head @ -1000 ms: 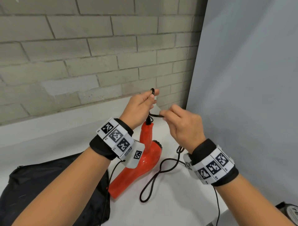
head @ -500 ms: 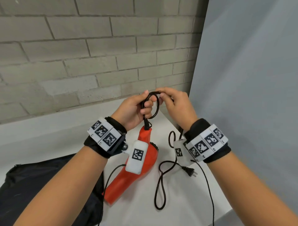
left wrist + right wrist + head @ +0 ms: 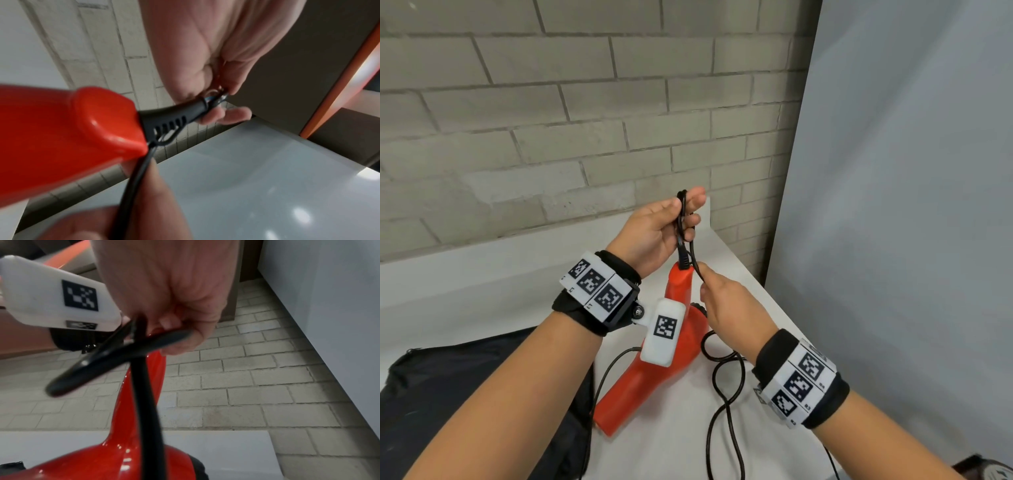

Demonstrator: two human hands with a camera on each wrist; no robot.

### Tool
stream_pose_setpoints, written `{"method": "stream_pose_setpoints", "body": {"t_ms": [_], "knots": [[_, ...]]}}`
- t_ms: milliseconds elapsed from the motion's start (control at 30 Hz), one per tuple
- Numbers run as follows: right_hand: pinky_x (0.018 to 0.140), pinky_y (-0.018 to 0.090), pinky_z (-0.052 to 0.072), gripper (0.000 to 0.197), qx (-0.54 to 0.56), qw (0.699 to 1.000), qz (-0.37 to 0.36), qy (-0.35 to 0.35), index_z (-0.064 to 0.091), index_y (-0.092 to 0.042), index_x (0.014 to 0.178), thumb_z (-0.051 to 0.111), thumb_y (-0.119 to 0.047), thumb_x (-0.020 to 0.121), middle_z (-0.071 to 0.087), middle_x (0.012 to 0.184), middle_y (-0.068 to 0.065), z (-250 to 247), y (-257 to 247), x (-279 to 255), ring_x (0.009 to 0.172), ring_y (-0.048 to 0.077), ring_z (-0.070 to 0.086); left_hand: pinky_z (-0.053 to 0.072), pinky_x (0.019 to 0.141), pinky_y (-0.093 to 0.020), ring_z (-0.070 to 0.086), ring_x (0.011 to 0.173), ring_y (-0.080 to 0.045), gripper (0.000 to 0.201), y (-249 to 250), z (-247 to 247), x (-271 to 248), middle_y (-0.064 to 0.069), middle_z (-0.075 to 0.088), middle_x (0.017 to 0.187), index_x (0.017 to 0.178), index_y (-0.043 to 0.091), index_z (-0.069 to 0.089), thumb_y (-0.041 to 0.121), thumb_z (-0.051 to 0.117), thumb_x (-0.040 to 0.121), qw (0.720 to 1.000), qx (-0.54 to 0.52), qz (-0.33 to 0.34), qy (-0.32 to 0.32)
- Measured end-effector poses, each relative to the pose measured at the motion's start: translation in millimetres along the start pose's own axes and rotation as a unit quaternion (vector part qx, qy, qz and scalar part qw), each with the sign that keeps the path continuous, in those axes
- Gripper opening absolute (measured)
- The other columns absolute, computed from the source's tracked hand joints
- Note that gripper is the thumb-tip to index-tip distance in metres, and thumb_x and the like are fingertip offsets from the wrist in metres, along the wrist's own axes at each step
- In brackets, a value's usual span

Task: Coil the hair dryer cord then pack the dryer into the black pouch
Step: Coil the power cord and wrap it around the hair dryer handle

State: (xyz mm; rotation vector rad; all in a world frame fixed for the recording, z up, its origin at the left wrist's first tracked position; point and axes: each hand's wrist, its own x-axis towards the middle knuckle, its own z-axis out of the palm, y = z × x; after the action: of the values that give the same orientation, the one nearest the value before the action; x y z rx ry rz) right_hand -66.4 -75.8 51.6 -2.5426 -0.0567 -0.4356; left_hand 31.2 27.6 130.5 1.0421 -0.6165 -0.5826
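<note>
The left hand (image 3: 654, 229) is holding small loops of the black cord (image 3: 726, 404) up above the counter (image 3: 482, 274), its fingers curled around the gathered turns just above the end of the handle of the red hair dryer (image 3: 654, 377). In the left wrist view the ribbed black sleeve (image 3: 170, 120) where the cord leaves the handle is running straight into those curled fingers (image 3: 226, 113).

The right hand (image 3: 729, 308) is sitting just below and to the right of the left one, pinching a strand of the cord between thumb and fingertips close beside the handle's end. From there the cord is dropping under the right wrist and trailing in loose bends across the counter toward the near edge. The plug is not showing in any view.

The hair dryer is resting on the counter between the two forearms, its handle pointing up toward the hands and its barrel angling down to the left, with the barrel's end just beside the black pouch (image 3: 482, 394). The pouch is lying slack on the counter under the left forearm. A grey brick wall (image 3: 551, 120) is standing behind the counter, and a pale grey panel (image 3: 911, 205) is rising along its right side.
</note>
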Motion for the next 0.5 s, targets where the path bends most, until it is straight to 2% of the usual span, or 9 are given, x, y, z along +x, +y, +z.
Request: {"method": "stream_pose_setpoints", "body": {"t_ms": [100, 167, 233, 300, 333, 367, 433, 500], "knots": [[0.074, 0.043, 0.049, 0.041, -0.011, 1.0, 0.012, 0.017, 0.033, -0.015, 0.136, 0.034, -0.014, 0.096, 0.064, 0.102, 0.017, 4.5, 5.0, -7.0, 0.086, 0.036, 0.06, 0.047, 0.058, -0.015, 0.064, 0.069, -0.002, 0.031, -1.1, 3.1, -1.3, 0.011, 0.072, 0.085, 0.116, 0.009, 0.051, 0.008, 0.026, 0.096, 1.0, 0.017, 0.011, 0.002], [0.076, 0.043, 0.049, 0.04, -0.017, 1.0, 0.018, 0.016, 0.033, -0.015, 0.136, 0.033, -0.016, 0.096, 0.063, 0.109, 0.015, 7.9, 5.3, -11.1, 0.088, 0.036, 0.061, 0.049, 0.06, -0.015, 0.066, 0.071, -0.002, 0.031, -3.0, 5.9, 0.0, 0.011, 0.071, 0.086, 0.119, 0.008, 0.048, 0.008, 0.026, 0.097, 0.999, 0.027, 0.026, 0.02], [0.073, 0.044, 0.051, 0.039, -0.041, 0.998, 0.005, 0.037, 0.037, -0.014, 0.135, 0.033, -0.017, 0.096, 0.063, 0.113, 0.012, 10.1, 5.8, -13.7, 0.085, 0.036, 0.062, 0.051, 0.066, -0.015, 0.067, 0.074, -0.002, 0.031, -7.7, 8.3, 0.4, 0.007, 0.066, 0.095, 0.122, 0.007, 0.045, 0.008, 0.027, 0.097, 0.996, 0.068, 0.043, 0.04], [0.055, 0.036, 0.053, 0.036, -0.087, 0.991, -0.047, 0.087, 0.046, -0.013, 0.125, 0.036, -0.016, 0.091, 0.068, 0.098, 0.01, 6.5, 5.0, -15.6, 0.066, 0.033, 0.064, 0.051, 0.073, -0.016, 0.067, 0.078, -0.002, 0.034, -14.9, 9.8, -0.4, 0.002, 0.059, 0.103, 0.128, 0.005, 0.041, 0.008, 0.028, 0.097, 0.989, 0.126, 0.059, 0.049], [0.044, 0.027, 0.049, 0.034, -0.116, 0.984, -0.076, 0.112, 0.049, -0.014, 0.118, 0.037, -0.015, 0.086, 0.068, 0.085, 0.006, 3.4, 4.5, -15.9, 0.054, 0.027, 0.062, 0.05, 0.076, -0.016, 0.066, 0.08, -0.003, 0.035, -18.6, 10.0, -1.0, 0.0, 0.057, 0.106, 0.13, 0.004, 0.04, 0.007, 0.028, 0.097, 0.984, 0.156, 0.064, 0.051], [0.038, 0.021, 0.042, 0.032, -0.146, 0.974, -0.103, 0.136, 0.05, -0.017, 0.112, 0.038, -0.014, 0.082, 0.067, 0.076, 0.001, -0.7, 5.0, -15.4, 0.046, 0.021, 0.058, 0.05, 0.078, -0.016, 0.064, 0.083, -0.004, 0.036, -21.1, 10.3, -1.9, -0.002, 0.056, 0.109, 0.131, 0.004, 0.039, 0.007, 0.028, 0.097, 0.979, 0.183, 0.067, 0.053], [0.035, 0.017, 0.033, 0.03, -0.193, 0.953, -0.149, 0.18, 0.05, -0.021, 0.105, 0.042, -0.011, 0.078, 0.063, 0.07, -0.003, -10.2, 6.4, -12.5, 0.043, 0.016, 0.052, 0.049, 0.079, -0.016, 0.059, 0.088, -0.007, 0.037, -23.5, 9.8, -3.5, -0.004, 0.053, 0.11, 0.132, 0.003, 0.038, 0.006, 0.028, 0.097, 0.969, 0.233, 0.065, 0.054], [0.036, 0.019, 0.034, 0.03, -0.202, 0.936, -0.186, 0.22, 0.059, -0.019, 0.101, 0.049, -0.006, 0.077, 0.064, 0.072, -0.002, -23.2, 3.9, -7.4, 0.044, 0.016, 0.052, 0.048, 0.077, -0.015, 0.057, 0.087, -0.009, 0.036, -22.6, 10.4, -4.4, -0.003, 0.054, 0.106, 0.131, 0.0, 0.039, 0.007, 0.028, 0.097, 0.959, 0.273, 0.058, 0.046]]}}
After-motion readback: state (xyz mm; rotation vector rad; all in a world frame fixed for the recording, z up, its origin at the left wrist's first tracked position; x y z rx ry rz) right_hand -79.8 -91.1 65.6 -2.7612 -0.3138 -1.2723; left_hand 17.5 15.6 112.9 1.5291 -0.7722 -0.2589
